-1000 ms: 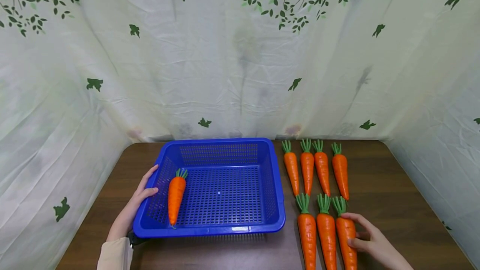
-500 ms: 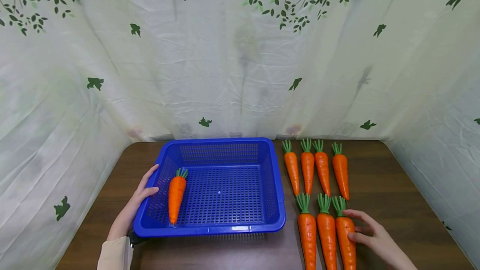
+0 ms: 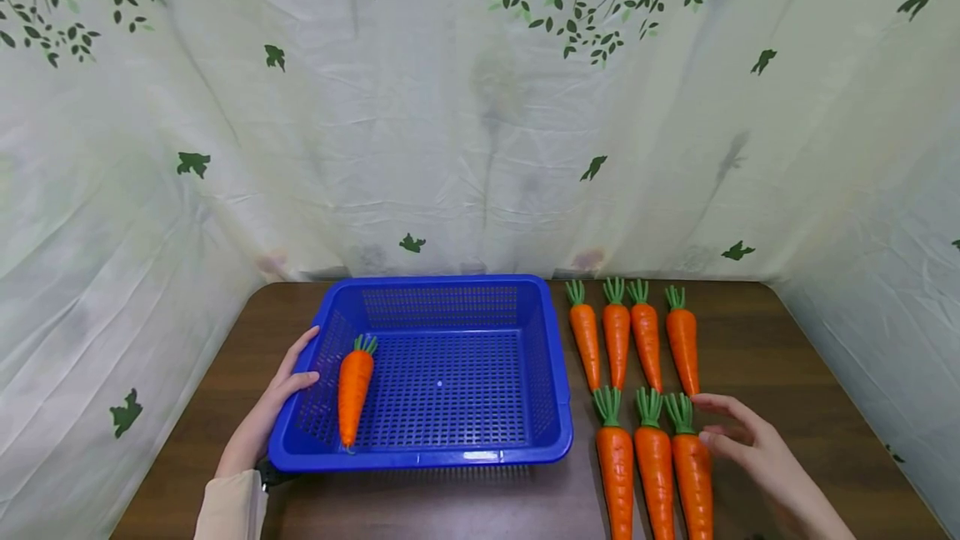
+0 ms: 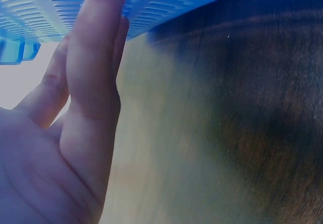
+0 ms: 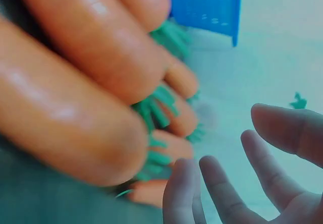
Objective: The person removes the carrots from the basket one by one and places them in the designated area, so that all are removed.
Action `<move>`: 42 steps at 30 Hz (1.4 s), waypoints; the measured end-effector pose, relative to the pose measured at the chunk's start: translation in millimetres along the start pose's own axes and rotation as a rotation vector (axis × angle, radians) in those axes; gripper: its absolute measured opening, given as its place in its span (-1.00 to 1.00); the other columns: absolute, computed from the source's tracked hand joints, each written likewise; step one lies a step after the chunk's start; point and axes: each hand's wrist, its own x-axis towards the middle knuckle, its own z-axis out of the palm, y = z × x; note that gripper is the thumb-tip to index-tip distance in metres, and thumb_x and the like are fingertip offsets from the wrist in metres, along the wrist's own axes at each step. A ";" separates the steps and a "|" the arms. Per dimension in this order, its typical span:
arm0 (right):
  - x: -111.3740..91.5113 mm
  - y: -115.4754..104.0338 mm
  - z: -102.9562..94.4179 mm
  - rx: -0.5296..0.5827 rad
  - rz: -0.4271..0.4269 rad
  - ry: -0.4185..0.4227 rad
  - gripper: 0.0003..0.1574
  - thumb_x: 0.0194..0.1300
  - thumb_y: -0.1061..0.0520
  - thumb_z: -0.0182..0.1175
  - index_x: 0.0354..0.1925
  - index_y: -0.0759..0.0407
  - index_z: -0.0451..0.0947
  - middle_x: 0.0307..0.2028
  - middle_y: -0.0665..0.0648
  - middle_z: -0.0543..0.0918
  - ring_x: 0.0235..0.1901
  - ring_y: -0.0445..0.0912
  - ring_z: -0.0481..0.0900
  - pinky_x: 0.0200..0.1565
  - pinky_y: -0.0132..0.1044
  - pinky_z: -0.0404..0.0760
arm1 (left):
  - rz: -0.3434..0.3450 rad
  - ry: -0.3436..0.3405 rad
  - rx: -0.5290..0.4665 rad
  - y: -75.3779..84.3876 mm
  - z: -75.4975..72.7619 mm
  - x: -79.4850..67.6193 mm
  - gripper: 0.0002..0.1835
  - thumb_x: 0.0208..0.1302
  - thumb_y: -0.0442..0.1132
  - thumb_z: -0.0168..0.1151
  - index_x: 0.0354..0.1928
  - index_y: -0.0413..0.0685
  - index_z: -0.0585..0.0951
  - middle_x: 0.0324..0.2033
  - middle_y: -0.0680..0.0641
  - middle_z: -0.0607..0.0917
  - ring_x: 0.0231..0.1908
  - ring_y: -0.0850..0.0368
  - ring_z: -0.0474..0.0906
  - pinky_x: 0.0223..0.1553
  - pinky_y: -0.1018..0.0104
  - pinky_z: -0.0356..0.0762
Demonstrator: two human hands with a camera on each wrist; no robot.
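A blue plastic basket holds one carrot with a green top, lying at its left side. My left hand rests with straight fingers and thumb against the basket's left rim; the left wrist view shows the thumb against the slotted wall. Over the table at right, my right hand is beside the top of the nearest rightmost carrot. Its fingers are spread and relaxed, with nothing between them in the right wrist view. Another front-row carrot lies left of that one.
Several carrots lie in a back row right of the basket, tops pointing away. The front row also has a left carrot. A pale leaf-print cloth hangs behind and beside the brown wooden table.
My right hand has come off the rightmost front carrot, moving slightly away from me and to the right. That carrot now lies untouched. The left hand and basket have stayed put.
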 end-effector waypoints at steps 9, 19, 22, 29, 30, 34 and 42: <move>14.7 -37.3 13.2 0.027 -0.012 -0.084 -0.39 0.38 0.11 0.13 0.31 0.27 0.26 0.25 0.35 0.29 -0.02 0.00 0.53 -0.10 -0.10 0.56 | 0.022 -0.001 0.002 1.2 0.5 0.1 -0.27 0.29 -0.45 -0.17 0.47 0.28 0.12 0.15 0.10 0.21 0.01 0.39 0.38 -0.06 0.52 0.39; 30.0 -60.7 35.5 0.057 -0.110 -0.195 -0.42 0.42 0.12 0.06 0.31 0.30 0.23 0.22 0.39 0.33 -0.07 0.00 0.56 -0.11 0.02 0.54 | 0.012 0.004 0.008 1.3 0.7 -1.2 -0.28 0.30 -0.43 -0.17 0.46 0.30 0.13 0.15 0.08 0.22 0.01 0.40 0.38 -0.06 0.52 0.38; 34.5 -66.5 43.5 0.058 -0.134 -0.222 -0.43 0.43 0.12 0.06 0.30 0.30 0.24 0.20 0.39 0.36 -0.04 0.10 0.55 -0.11 -0.01 0.55 | 0.001 0.002 0.011 1.9 0.8 -1.7 -0.28 0.31 -0.43 -0.17 0.47 0.31 0.11 0.17 0.01 0.19 0.02 0.40 0.38 -0.05 0.52 0.38; 43.7 -82.0 62.4 0.073 -0.145 -0.285 -0.42 0.41 0.05 0.08 0.31 0.22 0.27 0.21 0.33 0.37 0.00 0.21 0.50 -0.06 0.00 0.52 | -0.038 -0.008 0.002 3.8 1.4 -1.2 -0.29 0.34 -0.40 -0.19 0.47 0.34 0.07 0.29 -0.39 -0.01 0.01 0.42 0.37 -0.06 0.51 0.40; 45.1 -83.9 65.0 0.070 -0.156 -0.294 -0.42 0.41 0.06 0.08 0.30 0.23 0.27 0.21 0.33 0.37 -0.01 0.19 0.52 -0.06 0.02 0.51 | -0.037 -0.009 0.000 3.8 1.5 -1.0 -0.29 0.34 -0.40 -0.20 0.47 0.35 0.07 0.30 -0.41 -0.02 0.01 0.42 0.37 -0.06 0.50 0.40; 51.4 -90.2 75.3 0.067 -0.188 -0.329 -0.44 0.42 0.05 0.07 0.30 0.22 0.28 0.21 0.34 0.36 -0.03 0.12 0.55 -0.05 0.03 0.51 | -0.035 -0.008 0.004 3.4 1.8 -0.5 -0.29 0.34 -0.40 -0.20 0.46 0.37 0.09 0.28 -0.38 0.00 0.00 0.42 0.38 -0.07 0.50 0.41; 64.2 -101.6 96.0 0.087 -0.214 -0.385 -0.48 0.43 0.14 0.05 0.29 0.25 0.28 0.18 0.41 0.39 -0.04 0.18 0.56 -0.07 -0.05 0.56 | -0.055 -0.019 -0.006 4.4 1.6 -1.5 -0.31 0.37 -0.37 -0.21 0.48 0.33 0.04 0.30 -0.37 -0.02 0.01 0.42 0.38 -0.06 0.48 0.42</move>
